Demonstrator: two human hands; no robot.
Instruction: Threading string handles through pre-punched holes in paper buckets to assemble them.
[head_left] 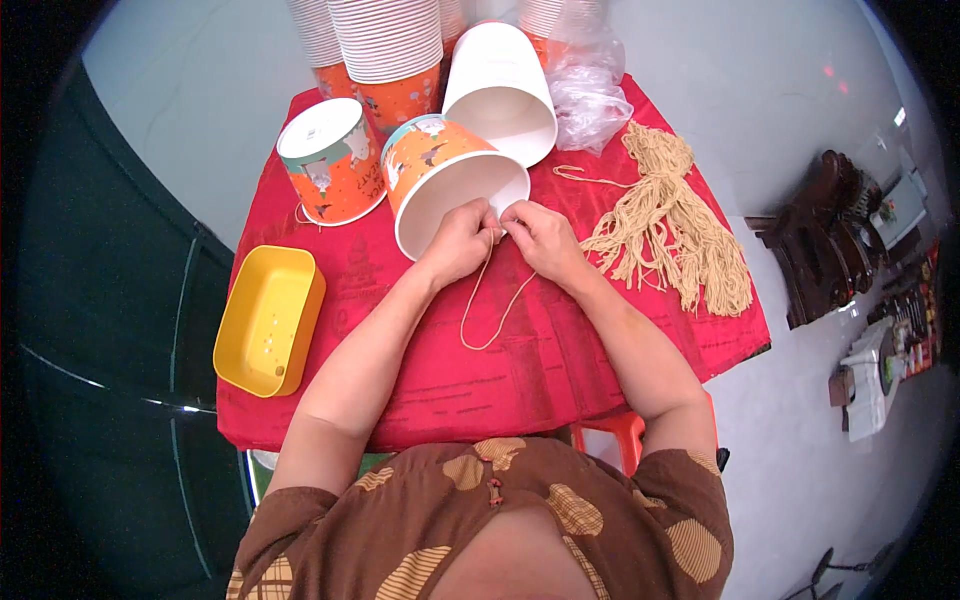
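My left hand [460, 243] and my right hand [546, 240] meet at the near right rim of an orange printed paper bucket [428, 165]. The bucket lies tilted, its white open mouth toward me. Fingers of both hands are pinched together on a thin tan string [480, 348], which hangs below them in a loose loop over the red cloth. Whether the string passes through the bucket's rim is hidden by my fingers. A bundle of tan strings [680, 225] is spread to the right of my right hand, one loose end trailing left.
An upside-down orange bucket [342, 165] stands at left, a white one [495, 62] lies behind. Stacked buckets [388, 40] and a clear plastic bag [590, 105] line the back. A yellow tub [303, 325] sits left on the red tablecloth [450, 405]. Dark furniture [825, 240] stands at right.
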